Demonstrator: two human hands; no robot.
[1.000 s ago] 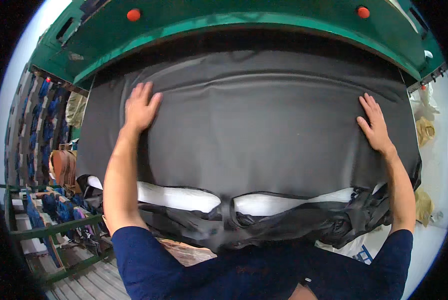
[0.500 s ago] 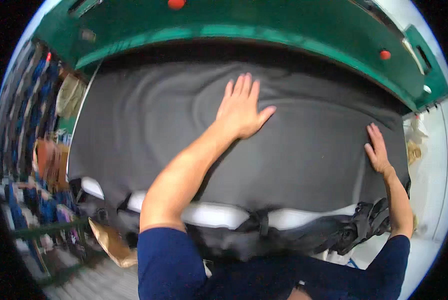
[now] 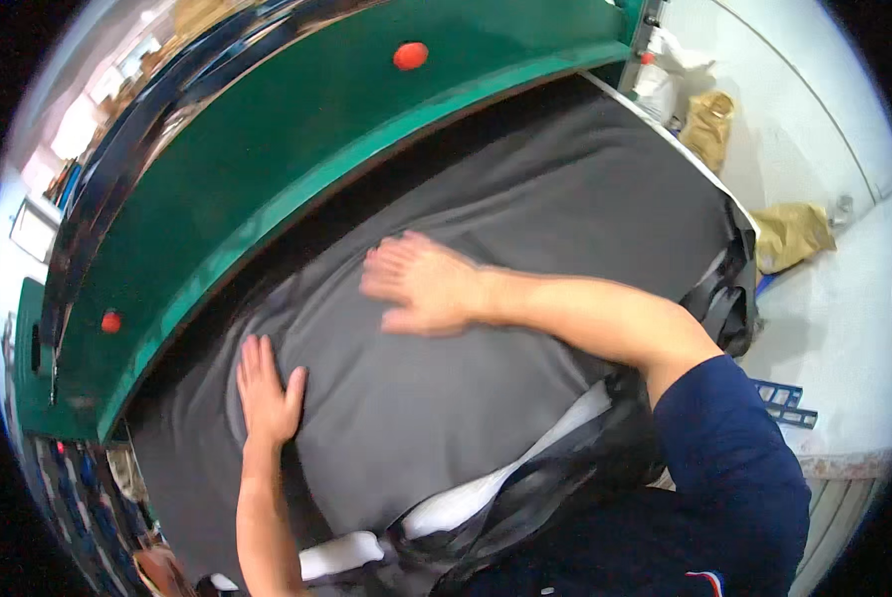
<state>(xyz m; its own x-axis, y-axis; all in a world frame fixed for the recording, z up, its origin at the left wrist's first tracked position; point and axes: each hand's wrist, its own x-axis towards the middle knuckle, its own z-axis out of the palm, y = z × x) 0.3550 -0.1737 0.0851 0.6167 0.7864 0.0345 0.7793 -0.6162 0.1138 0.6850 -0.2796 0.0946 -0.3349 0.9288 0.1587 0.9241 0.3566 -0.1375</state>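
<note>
A large dark grey sheet, smooth like fabric or thin leather, covers the flat bed in front of a green machine. Flat on its left part rests my left hand, fingers stretched and thumb spread. My right hand is open too, palm down on the middle of the sheet, slightly blurred by motion. Folds run through the material beyond both hands, toward the machine. Along the near edge, bunched dark material hangs loose, and white strips of the bed show between its gaps. Neither hand holds anything.
Above the far edge stands the green machine beam with a red button and another red button. Golden bags lie on the right by a white wall. Piled dark-blue and grey items stand at the lower left.
The view has turned to the right and tilted. My right hand has moved from the sheet's right end to its middle; my left hand is now farther left on it. Both stay flat.
</note>
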